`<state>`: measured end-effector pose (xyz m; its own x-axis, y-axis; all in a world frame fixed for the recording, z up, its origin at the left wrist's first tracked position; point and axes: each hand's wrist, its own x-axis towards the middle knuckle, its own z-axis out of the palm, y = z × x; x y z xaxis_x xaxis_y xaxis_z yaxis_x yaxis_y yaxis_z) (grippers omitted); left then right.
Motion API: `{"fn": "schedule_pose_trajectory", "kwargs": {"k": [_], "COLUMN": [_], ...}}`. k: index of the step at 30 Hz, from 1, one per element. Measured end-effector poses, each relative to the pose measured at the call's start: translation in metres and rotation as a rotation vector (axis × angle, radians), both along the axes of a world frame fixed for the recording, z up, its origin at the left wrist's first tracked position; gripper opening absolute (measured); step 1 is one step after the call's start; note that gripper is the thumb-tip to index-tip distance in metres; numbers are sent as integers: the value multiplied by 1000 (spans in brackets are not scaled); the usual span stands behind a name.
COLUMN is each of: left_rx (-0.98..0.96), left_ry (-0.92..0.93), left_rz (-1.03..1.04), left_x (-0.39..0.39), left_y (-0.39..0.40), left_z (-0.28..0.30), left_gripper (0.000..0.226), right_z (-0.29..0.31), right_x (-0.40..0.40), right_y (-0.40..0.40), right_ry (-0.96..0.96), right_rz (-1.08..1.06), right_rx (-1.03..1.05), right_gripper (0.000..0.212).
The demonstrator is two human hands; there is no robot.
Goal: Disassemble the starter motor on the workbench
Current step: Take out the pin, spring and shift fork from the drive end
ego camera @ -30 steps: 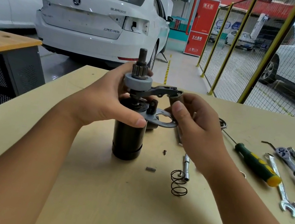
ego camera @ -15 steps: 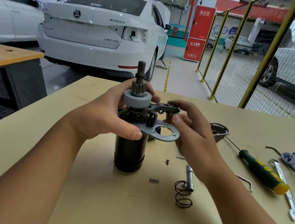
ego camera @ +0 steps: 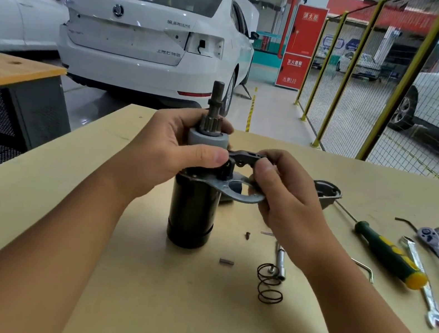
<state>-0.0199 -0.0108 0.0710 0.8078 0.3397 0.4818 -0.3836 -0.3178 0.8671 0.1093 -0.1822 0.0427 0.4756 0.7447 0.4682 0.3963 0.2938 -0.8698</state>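
Garage workbench point(ego camera: 130, 297): starter motor point(ego camera: 192, 214) stood upright mid-table, left hand point(ego camera: 167, 154) wrapped around its gray top, right hand point(ego camera: 280, 194) pinching the black lever point(ego camera: 243, 157). Spring point(ego camera: 268, 288) lay near right.

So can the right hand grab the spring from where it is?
Probably yes. The spring lies bare on the bench just below the right hand, with nothing over it. But that hand is pinching the lever, so it must let go first.

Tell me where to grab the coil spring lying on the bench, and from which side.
Take the coil spring across its middle coils, coming straight down from above. It lies on its side on the workbench, and its upper end touches the small socket, so keep fingers toward the lower end.
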Motion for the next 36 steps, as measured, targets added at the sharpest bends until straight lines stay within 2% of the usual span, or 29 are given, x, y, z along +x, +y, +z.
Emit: {"fn": "schedule_pose_trajectory", "kwargs": {"k": [4,8,10,15,19,21,23,24,27,31,36], "left_rx": [9,47,43,29,78,65,90,109,87,-31,-6], "left_ry": [-23,-19,-21,-26,-54,-84,-118,-132,-116,-52,-13], "left_rz": [-59,-80,-70,9,156,246,361,422,543,421,313], "left_x": [-2,-7,-8,-6,-2,3,9,11,14,12,10], "left_y": [3,7,7,4,2,0,0,0,3,4,4], "left_z": [-1,0,0,2,1,-1,-4,-6,-8,-5,-6], "left_gripper": [39,44,42,35,32,30,29,28,27,30,47], "right_z": [1,2,4,0,-6,-5,-3,-4,-7,-12,-11], "right_x": [2,14,18,11,3,2,4,5,10,9,5], "right_y": [-1,-11,-20,-16,-11,-12,-13,-13,-14,-14,-13], "right_ry": [-177,-52,-4,-58,91,262,426,456,416,394,344], "right_rz": [-117,-250,-247,-316,-325,-326,-282,-261,-276,-262,-258], "right_rx": [-41,-39,-26,-100,-127,-100,-43,-30,-43,-40,-47], "right_gripper": [20,21,22,20,22,24,13,10,23,18,27]}}
